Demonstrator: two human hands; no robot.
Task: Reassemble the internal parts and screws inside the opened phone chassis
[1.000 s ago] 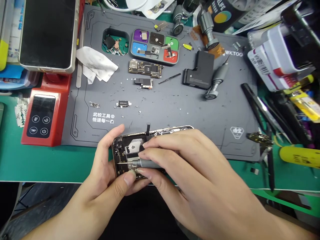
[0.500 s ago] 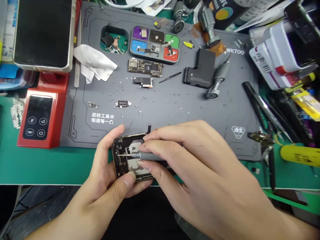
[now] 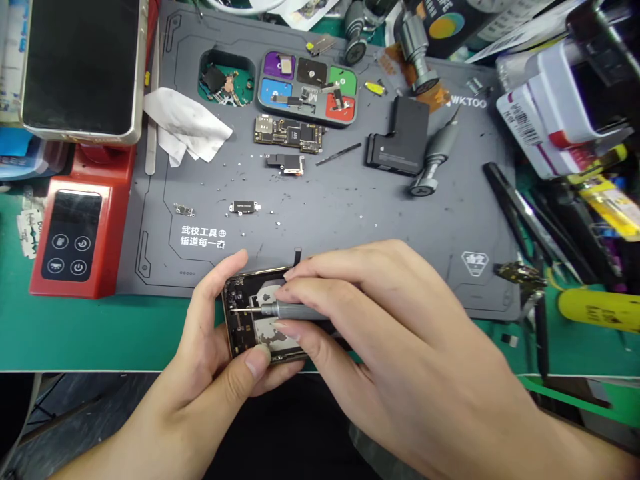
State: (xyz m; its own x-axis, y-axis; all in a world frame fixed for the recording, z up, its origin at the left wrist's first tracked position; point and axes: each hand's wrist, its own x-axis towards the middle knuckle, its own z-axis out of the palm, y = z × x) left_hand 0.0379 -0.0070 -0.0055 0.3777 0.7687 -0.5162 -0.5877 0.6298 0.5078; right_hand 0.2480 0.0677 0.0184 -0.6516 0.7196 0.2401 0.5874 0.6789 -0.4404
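My left hand (image 3: 215, 373) is closed around the end of an opened phone housing (image 3: 273, 340), thumb on its near edge and fingers behind it. A grey precision screwdriver (image 3: 295, 311) is pinched between the thumb and fingers of my right hand (image 3: 400, 333). Its thin tip lies at the left end inside the housing, among small dark parts; whether it sits in a screw is too small to tell. My right hand covers the right part of the housing. A short black flex cable (image 3: 298, 255) sticks up from the far edge.
On the grey mat (image 3: 320, 200) lie a logic board (image 3: 289, 133), a speaker-like module (image 3: 285, 163), a small black module (image 3: 244, 207), scattered screws, a black battery (image 3: 400, 143) and another screwdriver (image 3: 436, 157). A coloured parts tray (image 3: 307, 90), white cloth (image 3: 190, 127) and red device (image 3: 75, 233) stand around.
The view has shifted very slightly. My hands, the phone housing and the screwdriver keep almost the same position, with the tip still at the housing's left end.
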